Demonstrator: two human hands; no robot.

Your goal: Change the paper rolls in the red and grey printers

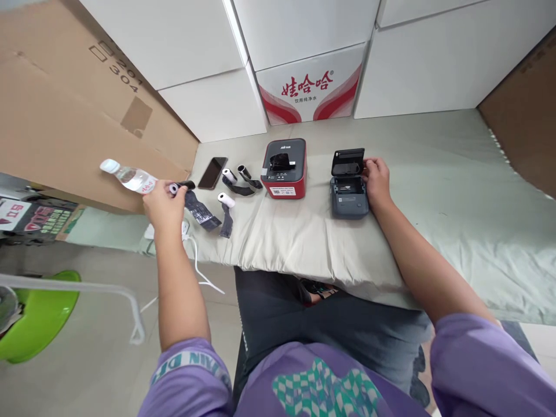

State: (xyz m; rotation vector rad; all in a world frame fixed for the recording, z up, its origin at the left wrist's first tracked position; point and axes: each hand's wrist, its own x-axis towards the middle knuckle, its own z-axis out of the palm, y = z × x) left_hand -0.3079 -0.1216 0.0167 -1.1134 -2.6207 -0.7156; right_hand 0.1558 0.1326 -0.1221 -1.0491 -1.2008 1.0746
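Note:
At the left of the head view my left hand (164,204) is closed around a ribbon roll (174,188) with a pale core end. A crumpled strip of dark ribbon (200,211) lies just right of that hand. My right hand (377,178) grips the side of a small dark portable label printer (349,205), its fingers at the raised lid (348,162). The printer's compartment stands open, and what lies inside is hard to make out. Between my hands sits a red and black box-shaped printer (284,169) with dark film on top.
More ribbon rolls (226,200) with trailing strips lie near a phone (212,172). A water bottle (130,177) is behind my left hand. A white power strip (185,228) lies at the bench's front edge. White cartons (310,87) line the back; a cardboard box (87,110) stands left.

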